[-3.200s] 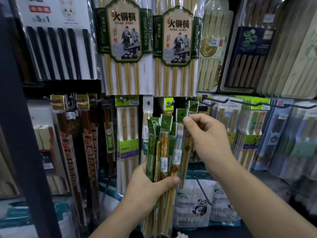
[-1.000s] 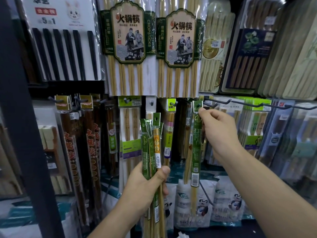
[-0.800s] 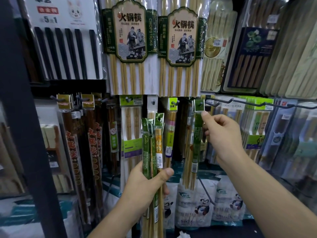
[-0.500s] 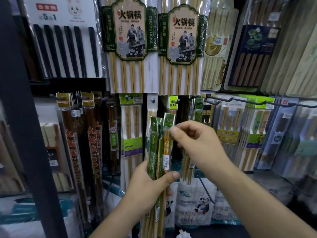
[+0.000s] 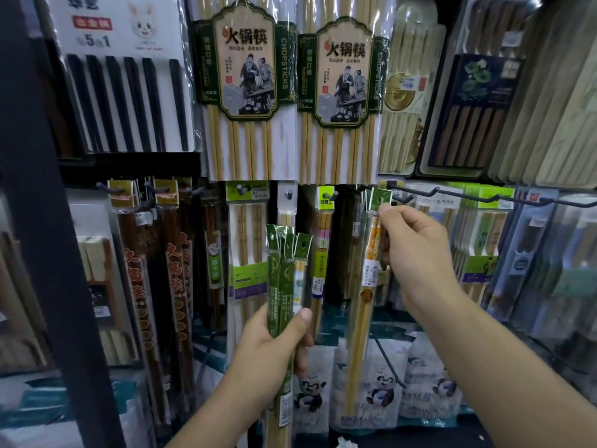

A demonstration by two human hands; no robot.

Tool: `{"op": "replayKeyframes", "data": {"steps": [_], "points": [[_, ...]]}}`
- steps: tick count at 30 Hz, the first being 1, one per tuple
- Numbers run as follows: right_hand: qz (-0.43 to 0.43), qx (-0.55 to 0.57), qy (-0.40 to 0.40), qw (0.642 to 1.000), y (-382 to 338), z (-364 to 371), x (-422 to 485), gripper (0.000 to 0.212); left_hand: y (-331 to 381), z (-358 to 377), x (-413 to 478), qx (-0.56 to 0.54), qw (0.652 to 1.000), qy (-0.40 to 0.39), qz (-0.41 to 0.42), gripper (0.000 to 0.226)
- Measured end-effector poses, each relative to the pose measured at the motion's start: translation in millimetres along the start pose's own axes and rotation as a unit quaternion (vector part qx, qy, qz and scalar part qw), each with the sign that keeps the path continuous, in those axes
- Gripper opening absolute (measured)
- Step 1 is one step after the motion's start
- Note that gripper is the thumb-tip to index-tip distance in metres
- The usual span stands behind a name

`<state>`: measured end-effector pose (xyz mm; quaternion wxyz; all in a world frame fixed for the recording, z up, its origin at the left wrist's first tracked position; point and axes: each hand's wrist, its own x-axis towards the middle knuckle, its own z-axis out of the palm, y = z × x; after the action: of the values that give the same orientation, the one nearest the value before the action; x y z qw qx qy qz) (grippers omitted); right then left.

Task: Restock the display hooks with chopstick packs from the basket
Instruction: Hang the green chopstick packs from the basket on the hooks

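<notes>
A single chopstick pack (image 5: pixel 367 286) is pinched by the right hand (image 5: pixel 416 257), the fingers (image 5: pixel 387 211) closed on the sleeve just under its green header card (image 5: pixel 381 198). The card is held at the upturned tip of the display hook (image 5: pixel 404 198); whether the hole is over the wire cannot be told. Directly left of the hook, a few like packs (image 5: pixel 364 202) are hung edge to edge against the card, so little room is left on that side. Directly above the hook, the lower edges of the large hot-pot chopstick packs (image 5: pixel 339 92) are seen. Right of the hook, a longer wire hook (image 5: pixel 423 193) juts forward, with a row of boxed sets (image 5: pixel 436 215) behind it. Below and left of the hook, a bundle of packs (image 5: pixel 286 273) is gripped upright in the left hand (image 5: pixel 274 344), fingers wrapped round it, well apart from the hook. Below the hook, panda-printed bags (image 5: pixel 381 386) are stacked behind the hanging pack's lower end.
</notes>
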<state>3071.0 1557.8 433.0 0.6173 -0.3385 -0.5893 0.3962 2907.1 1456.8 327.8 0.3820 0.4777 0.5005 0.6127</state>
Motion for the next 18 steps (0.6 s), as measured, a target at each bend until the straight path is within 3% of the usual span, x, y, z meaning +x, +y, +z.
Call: {"op": "replayKeyframes", "data": {"steps": [11,18], "points": [[0.002,-0.037,0.005,0.999,-1,-1,19,0.039,-8,-1,5,-0.047,0.999,-0.008,-0.014,0.012],[0.002,-0.083,0.025,0.996,9,-7,17,0.040,-6,-1,5,-0.087,0.996,0.006,-0.006,0.036]]}}
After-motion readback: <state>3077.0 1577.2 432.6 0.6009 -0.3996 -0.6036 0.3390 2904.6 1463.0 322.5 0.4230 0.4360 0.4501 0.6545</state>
